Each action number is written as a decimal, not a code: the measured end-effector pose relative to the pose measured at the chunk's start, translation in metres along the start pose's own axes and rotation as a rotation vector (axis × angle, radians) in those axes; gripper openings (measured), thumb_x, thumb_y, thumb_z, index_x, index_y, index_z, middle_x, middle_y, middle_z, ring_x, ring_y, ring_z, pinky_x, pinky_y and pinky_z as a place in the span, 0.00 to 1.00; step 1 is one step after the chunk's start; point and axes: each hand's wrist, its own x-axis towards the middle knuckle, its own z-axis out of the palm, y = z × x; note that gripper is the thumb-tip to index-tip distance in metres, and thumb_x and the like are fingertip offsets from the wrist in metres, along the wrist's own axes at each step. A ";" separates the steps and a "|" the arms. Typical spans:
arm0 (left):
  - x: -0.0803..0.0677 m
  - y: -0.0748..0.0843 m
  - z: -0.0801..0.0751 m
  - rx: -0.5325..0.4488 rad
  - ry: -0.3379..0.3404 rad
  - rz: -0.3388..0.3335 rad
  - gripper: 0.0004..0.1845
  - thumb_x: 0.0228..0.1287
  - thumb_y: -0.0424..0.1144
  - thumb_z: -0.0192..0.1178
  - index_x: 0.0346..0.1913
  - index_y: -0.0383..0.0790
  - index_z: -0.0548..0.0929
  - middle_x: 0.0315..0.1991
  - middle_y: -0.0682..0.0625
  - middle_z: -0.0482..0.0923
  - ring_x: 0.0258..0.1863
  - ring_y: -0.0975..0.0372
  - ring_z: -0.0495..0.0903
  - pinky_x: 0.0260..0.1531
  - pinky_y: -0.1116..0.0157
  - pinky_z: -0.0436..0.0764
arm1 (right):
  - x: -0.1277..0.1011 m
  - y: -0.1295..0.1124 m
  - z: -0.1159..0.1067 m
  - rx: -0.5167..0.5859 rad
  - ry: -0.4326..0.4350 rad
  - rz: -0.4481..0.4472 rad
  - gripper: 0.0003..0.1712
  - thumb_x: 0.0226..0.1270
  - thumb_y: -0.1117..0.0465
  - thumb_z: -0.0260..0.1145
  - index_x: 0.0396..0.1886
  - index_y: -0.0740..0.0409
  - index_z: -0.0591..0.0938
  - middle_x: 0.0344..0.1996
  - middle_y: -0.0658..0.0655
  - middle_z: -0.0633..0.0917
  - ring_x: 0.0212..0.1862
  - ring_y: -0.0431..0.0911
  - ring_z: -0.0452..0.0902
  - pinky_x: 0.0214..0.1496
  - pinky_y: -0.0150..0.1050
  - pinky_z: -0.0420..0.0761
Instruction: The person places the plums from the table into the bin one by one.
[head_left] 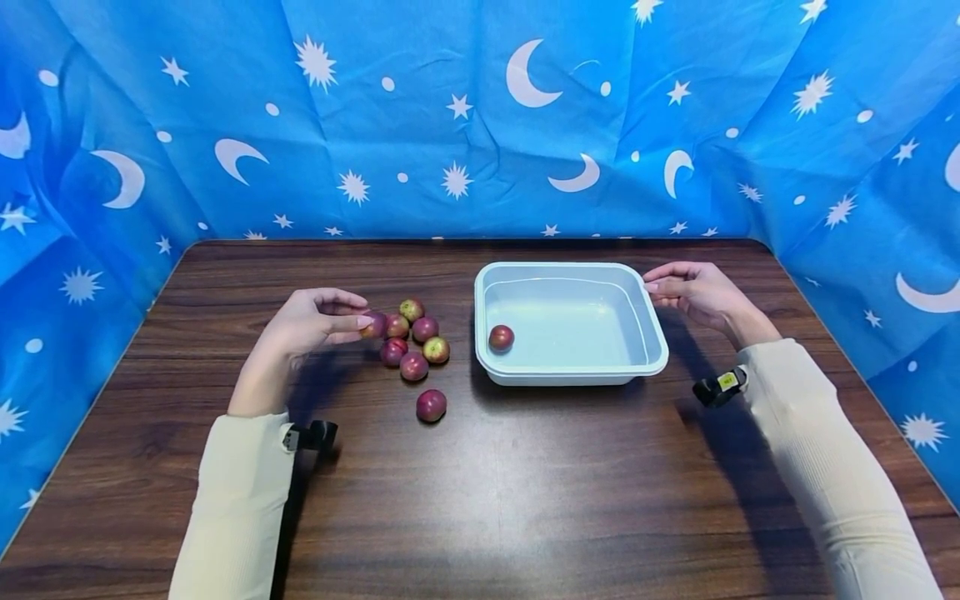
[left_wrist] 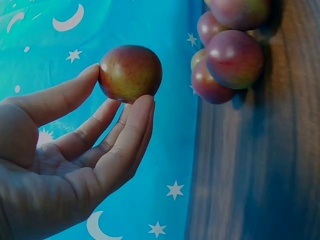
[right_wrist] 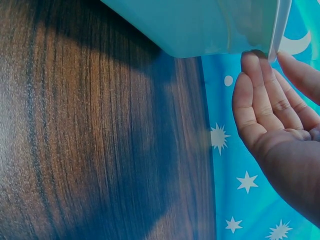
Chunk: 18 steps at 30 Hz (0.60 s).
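Note:
My left hand pinches a red and yellow-green plum between thumb and fingertips, at the left side of a cluster of plums. In the head view several plums sit close together, among them a yellowish plum and a dark red plum. One plum lies apart, nearer the front. To the right stands a white plastic tub with a single plum in its left part. My right hand grips the tub's right rim between thumb and fingers.
The dark wooden table carries the tub and plums. A blue cloth with white moons and stars hangs behind it and along both sides. A small black camera sits on the left wrist and another on the right wrist.

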 end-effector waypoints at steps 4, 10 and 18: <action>0.006 0.008 0.000 -0.004 0.005 -0.003 0.23 0.62 0.34 0.58 0.57 0.25 0.67 0.45 0.39 0.71 0.34 0.65 0.80 0.45 0.60 0.78 | 0.000 0.000 0.000 0.000 -0.007 0.001 0.09 0.61 0.66 0.63 0.41 0.64 0.81 0.31 0.53 0.83 0.31 0.43 0.79 0.38 0.35 0.81; 0.015 0.019 0.003 -0.021 0.008 -0.006 0.23 0.62 0.34 0.58 0.57 0.26 0.67 0.46 0.39 0.71 0.34 0.64 0.80 0.44 0.63 0.79 | -0.001 -0.001 0.000 0.004 0.008 0.012 0.09 0.60 0.66 0.64 0.41 0.63 0.81 0.31 0.53 0.83 0.30 0.44 0.78 0.37 0.34 0.81; 0.023 0.030 0.009 -0.047 0.014 0.004 0.22 0.61 0.33 0.58 0.56 0.27 0.68 0.45 0.40 0.71 0.35 0.63 0.80 0.40 0.66 0.80 | 0.001 0.000 0.000 0.004 0.004 0.017 0.10 0.60 0.66 0.64 0.42 0.64 0.81 0.31 0.53 0.83 0.30 0.44 0.78 0.36 0.33 0.81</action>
